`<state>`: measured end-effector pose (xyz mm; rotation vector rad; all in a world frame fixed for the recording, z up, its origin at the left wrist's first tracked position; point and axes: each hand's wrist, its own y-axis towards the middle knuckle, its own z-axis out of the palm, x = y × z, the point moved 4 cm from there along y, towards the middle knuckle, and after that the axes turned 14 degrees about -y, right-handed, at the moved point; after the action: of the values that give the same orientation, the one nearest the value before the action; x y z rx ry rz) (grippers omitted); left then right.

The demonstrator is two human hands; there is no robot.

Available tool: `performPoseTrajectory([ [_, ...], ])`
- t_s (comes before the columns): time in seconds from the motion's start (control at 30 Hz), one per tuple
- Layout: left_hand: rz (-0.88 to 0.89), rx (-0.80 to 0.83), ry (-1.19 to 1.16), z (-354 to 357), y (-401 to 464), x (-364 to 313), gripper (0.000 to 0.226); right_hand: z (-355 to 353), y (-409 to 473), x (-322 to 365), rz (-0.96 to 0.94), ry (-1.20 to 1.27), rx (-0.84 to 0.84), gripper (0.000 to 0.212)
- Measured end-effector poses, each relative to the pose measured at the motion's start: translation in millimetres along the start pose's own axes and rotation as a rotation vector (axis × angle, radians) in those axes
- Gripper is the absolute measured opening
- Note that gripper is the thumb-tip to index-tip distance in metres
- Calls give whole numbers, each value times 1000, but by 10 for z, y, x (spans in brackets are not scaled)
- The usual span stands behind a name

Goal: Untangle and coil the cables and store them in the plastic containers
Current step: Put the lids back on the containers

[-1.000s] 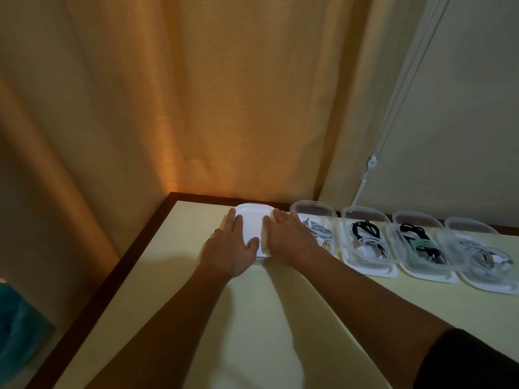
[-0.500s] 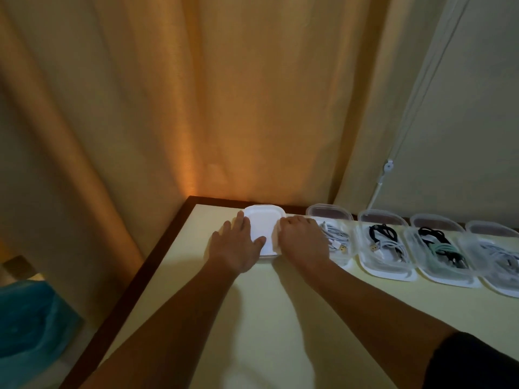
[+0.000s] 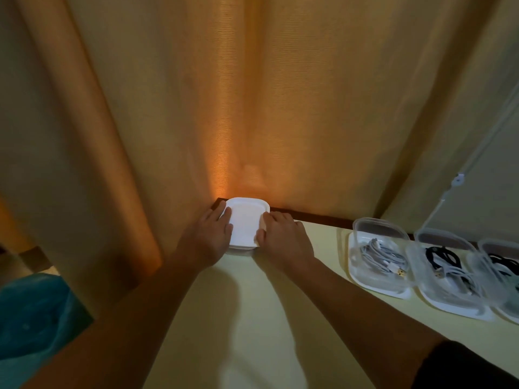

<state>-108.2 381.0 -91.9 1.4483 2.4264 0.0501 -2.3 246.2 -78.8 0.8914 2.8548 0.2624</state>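
Note:
A closed white plastic container (image 3: pixel 246 220) sits at the table's far left corner, against the curtain. My left hand (image 3: pixel 209 235) lies flat on its left side, fingers straight along the lid. My right hand (image 3: pixel 283 237) holds its right side, fingers bent over the edge and thumb against the near edge. To the right, an open clear container (image 3: pixel 377 262) holds a coiled white cable (image 3: pixel 384 255). A second open container (image 3: pixel 449 279) holds black and white cables (image 3: pixel 446 265). A third container (image 3: pixel 502 276), cut by the frame edge, holds dark cables.
The pale yellow table (image 3: pixel 252 318) has a dark wooden rim (image 3: pixel 323 219). An orange curtain (image 3: pixel 224 108) hangs right behind the corner. A blue plastic bag (image 3: pixel 31 313) lies below the table's left edge. A white wall with a cord (image 3: pixel 459 179) is at right.
Both hands have slid the closed white container left and back into the table corner, away from the row of open containers. The view has turned left.

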Motion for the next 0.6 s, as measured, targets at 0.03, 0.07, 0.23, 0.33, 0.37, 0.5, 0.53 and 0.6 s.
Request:
performPoseTrajectory([
  [0.03, -29, -4, -62, -15, 10, 32, 46, 13, 27, 25, 6, 9, -4, 37],
  [0.07, 17, -37, -76, 4, 32, 51, 55, 27, 53, 43, 9, 14, -10, 36],
  [0.23, -84, 25, -196, -34, 70, 112, 52, 16, 91, 47, -18, 58, 42, 45],
  [0.33, -101, -46, -221, -103, 17, -31, 52, -108, -18, -93, -26, 165, 23, 51],
  [0.37, -96, -88, -221, -162, -12, -138, 51, -176, -72, -173, -24, 183, -23, 49],
  [0.5, 116, -230, -189, -314, -102, -806, 49, -459, -349, -587, 6, 128, -108, 41],
  [0.53, 151, -242, -215, -323, -131, -998, 44, -517, -442, -710, 21, 108, -107, 41],
  [0.6, 174, -199, -327, -258, -187, -1361, 29, -603, -654, -988, 64, 80, -100, 40],
])
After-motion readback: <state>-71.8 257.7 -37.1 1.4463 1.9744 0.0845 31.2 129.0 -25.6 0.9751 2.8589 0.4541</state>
